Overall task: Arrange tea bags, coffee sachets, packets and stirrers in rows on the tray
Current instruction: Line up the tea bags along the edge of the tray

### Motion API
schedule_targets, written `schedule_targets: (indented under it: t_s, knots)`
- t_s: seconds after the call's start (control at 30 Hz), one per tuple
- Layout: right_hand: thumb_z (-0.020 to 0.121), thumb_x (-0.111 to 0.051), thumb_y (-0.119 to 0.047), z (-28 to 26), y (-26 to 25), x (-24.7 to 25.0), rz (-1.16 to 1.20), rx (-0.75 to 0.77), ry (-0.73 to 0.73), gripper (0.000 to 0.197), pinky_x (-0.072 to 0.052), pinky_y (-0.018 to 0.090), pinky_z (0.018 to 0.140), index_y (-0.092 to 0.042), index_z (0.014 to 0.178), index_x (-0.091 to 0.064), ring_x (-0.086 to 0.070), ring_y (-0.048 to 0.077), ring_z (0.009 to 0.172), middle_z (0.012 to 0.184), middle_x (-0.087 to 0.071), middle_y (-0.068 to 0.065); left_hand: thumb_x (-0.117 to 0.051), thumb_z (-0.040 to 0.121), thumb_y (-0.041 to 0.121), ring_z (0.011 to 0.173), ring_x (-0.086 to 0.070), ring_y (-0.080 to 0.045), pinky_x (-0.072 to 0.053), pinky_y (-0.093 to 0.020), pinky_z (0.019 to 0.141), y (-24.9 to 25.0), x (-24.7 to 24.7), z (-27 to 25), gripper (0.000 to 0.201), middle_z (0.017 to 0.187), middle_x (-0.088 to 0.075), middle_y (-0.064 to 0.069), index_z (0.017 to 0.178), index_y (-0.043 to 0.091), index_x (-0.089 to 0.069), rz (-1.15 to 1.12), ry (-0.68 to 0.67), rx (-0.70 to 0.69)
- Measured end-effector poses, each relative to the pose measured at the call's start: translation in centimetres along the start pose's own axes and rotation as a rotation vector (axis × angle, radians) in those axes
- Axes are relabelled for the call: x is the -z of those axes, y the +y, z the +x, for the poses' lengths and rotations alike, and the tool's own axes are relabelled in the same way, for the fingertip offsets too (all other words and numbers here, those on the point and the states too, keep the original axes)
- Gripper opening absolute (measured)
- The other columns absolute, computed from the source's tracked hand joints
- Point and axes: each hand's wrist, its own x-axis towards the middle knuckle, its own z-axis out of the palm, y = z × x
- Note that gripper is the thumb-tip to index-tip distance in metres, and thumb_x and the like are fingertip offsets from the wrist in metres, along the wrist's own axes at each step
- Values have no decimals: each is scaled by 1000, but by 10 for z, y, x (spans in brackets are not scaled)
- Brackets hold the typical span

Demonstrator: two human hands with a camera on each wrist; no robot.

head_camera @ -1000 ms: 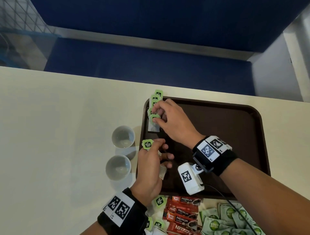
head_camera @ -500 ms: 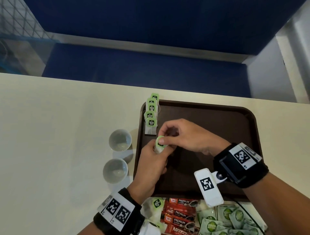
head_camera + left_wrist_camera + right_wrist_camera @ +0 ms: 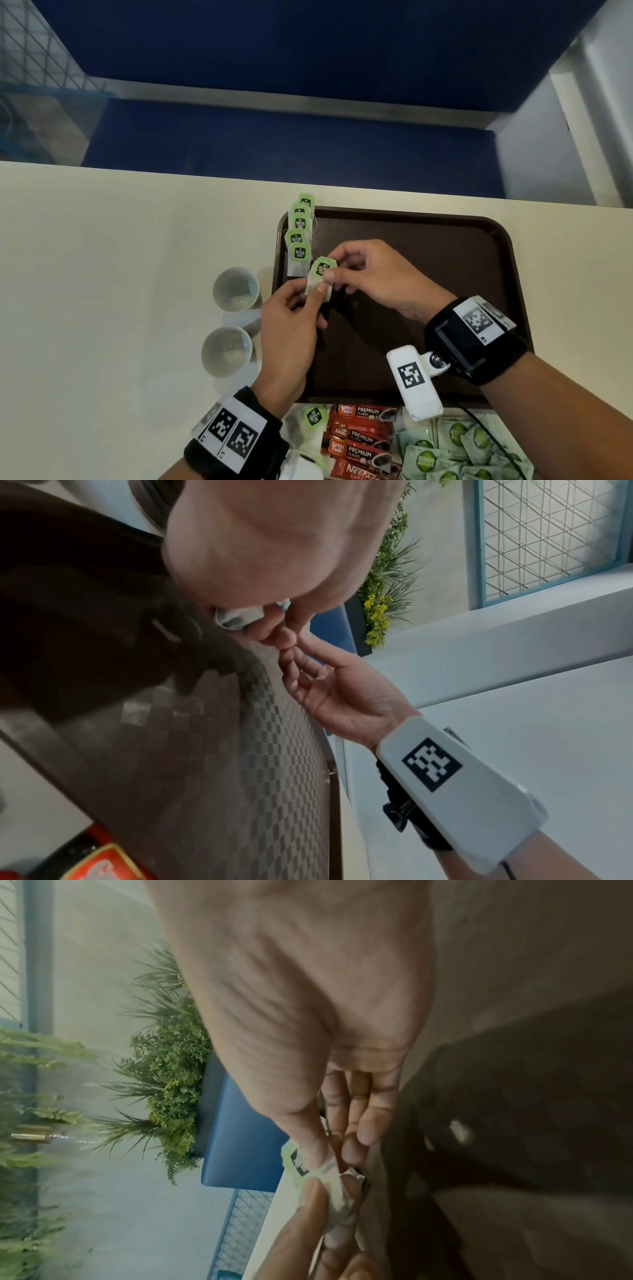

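Observation:
Both hands hold one tea bag (image 3: 320, 279) with a green tag above the left part of the brown tray (image 3: 445, 260). My left hand (image 3: 291, 318) pinches its lower white pouch, and my right hand (image 3: 370, 274) pinches the green tag at its top. The same tea bag (image 3: 329, 1183) shows between both thumbs in the right wrist view, and the tea bag (image 3: 240, 616) peeks under my palm in the left wrist view. A row of several tea bags (image 3: 299, 236) lies overlapped along the tray's left rim, the farthest one past the far edge.
Two small white cups (image 3: 235, 289) (image 3: 226, 351) stand on the cream table left of the tray. Red coffee sachets (image 3: 359, 438), green packets (image 3: 455, 448) and more tea bags (image 3: 313, 416) lie piled at the table's near edge. A blue bench runs behind the table.
My right hand left the row of tea bags and came to the left hand. Both now pinch the tea bag that the left hand held alone before.

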Motion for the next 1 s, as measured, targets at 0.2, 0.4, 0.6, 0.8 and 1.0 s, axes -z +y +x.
schedule_targets:
  t_s: [0.2, 0.4, 0.6, 0.8, 1.0]
  knots:
    - [101, -73, -30, 9, -4, -8, -306, 106, 65, 5, -57, 33, 80, -29, 104, -69, -72, 8, 77, 81, -76, -5, -73, 102, 20, 54, -59, -10, -37, -23, 41, -1, -3, -8, 28, 108, -73, -4, 126, 24, -60, -71, 115, 162]
    - [100, -75, -27, 20, -6, -26, -358, 128, 48, 11, -57, 32, 84, -25, 109, -71, -71, 10, 83, 93, -75, -6, -70, 101, 14, 53, -52, -9, -37, -24, 44, -2, -12, -25, 22, 97, -65, -4, 117, 23, -59, -112, 132, 213]
    - [98, -77, -27, 27, -3, -43, -398, 171, 166, 10, -52, 27, 82, -25, 107, -74, -62, 4, 91, 100, -62, -14, -68, 102, 13, 51, -50, -8, -37, -24, 43, -1, -9, -26, 20, 92, -61, -6, 118, 20, -60, -116, 121, 219]
    - [97, -78, -26, 29, 3, -48, -403, 194, 240, 13, -54, 31, 78, -29, 107, -71, -59, 3, 82, 94, -60, -14, -67, 103, 13, 51, -49, -9, -36, -23, 42, 0, -5, -22, 16, 89, -59, -5, 116, 20, -61, -113, 111, 221]
    - [92, -81, -25, 29, 8, -48, -381, 206, 281, 24, -60, 44, 77, -36, 103, -64, -59, 7, 77, 88, -61, -12, -66, 103, 13, 51, -50, -9, -36, -23, 42, 0, -4, -20, 15, 84, -57, -4, 115, 19, -61, -104, 89, 219]
